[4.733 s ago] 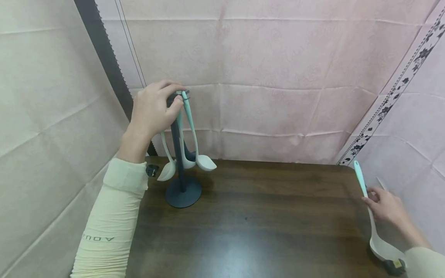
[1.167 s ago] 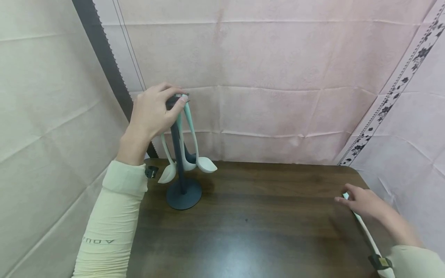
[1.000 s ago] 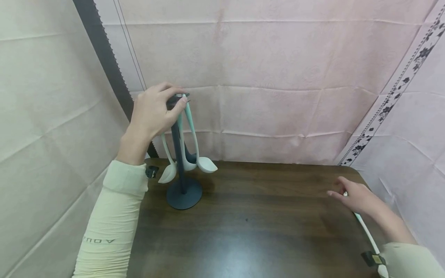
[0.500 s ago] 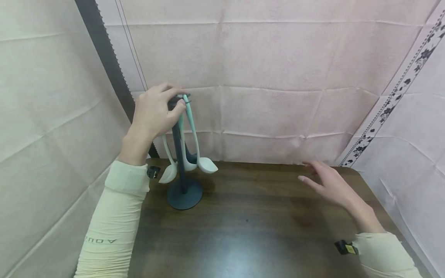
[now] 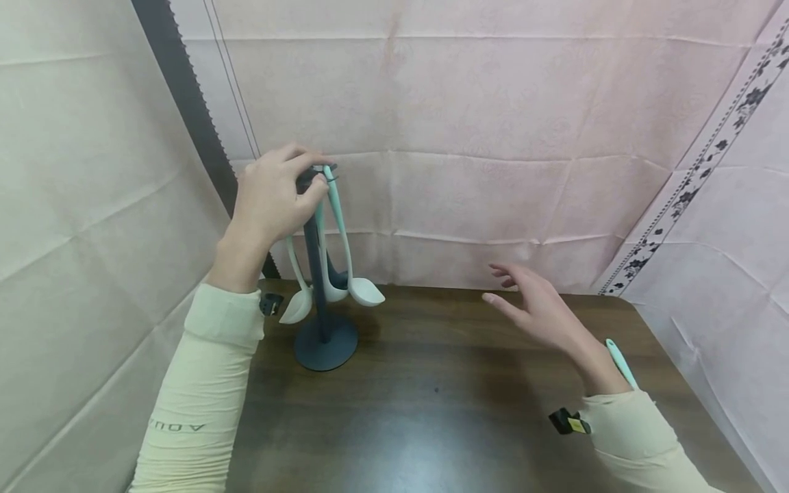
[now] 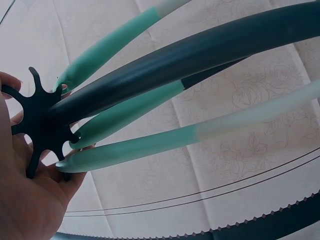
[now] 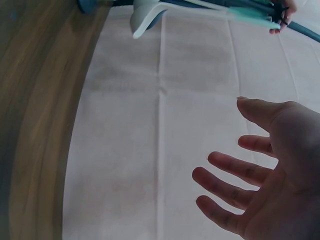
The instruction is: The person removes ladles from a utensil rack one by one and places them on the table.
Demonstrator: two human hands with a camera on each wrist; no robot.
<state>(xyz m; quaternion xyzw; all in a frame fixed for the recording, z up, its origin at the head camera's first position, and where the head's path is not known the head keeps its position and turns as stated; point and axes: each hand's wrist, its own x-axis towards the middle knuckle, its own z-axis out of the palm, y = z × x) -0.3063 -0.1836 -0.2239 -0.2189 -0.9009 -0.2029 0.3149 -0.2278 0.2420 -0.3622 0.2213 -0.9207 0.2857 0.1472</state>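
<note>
While the left hand (image 5: pixel 271 198) holds the top of the dark utensil stand (image 5: pixel 324 342), its fingers curled around the star-shaped hook disc (image 6: pixel 42 127), the right hand (image 5: pixel 542 311) hovers above the surface (image 5: pixel 444 411) with fingers spread and holding nothing. From the stand, this right hand is off to the right and somewhat nearer to the person, well apart from it, and its fingertips point back toward the stand. So the stand is to the left of the free hand and a little further away.

Against the stand's upright pole hang several ladles with mint handles and pale bowls (image 5: pixel 365 291). Their long axes run almost vertical, the handle ends gathered at the disc under the left hand and the bowls low, near the round base. In the left wrist view the handle tips (image 6: pixel 75 162) lie just against the fingers.

One more utensil with a mint handle (image 5: pixel 619 361) lies on the surface far to the right of the stand, just behind the right wrist; its long axis goes diagonally away from the stand, and its lower part is hidden by the sleeve (image 5: pixel 635 438). Of the two hands, the right one is clearly nearer to this utensil, and the left one is the one at the stand.
</note>
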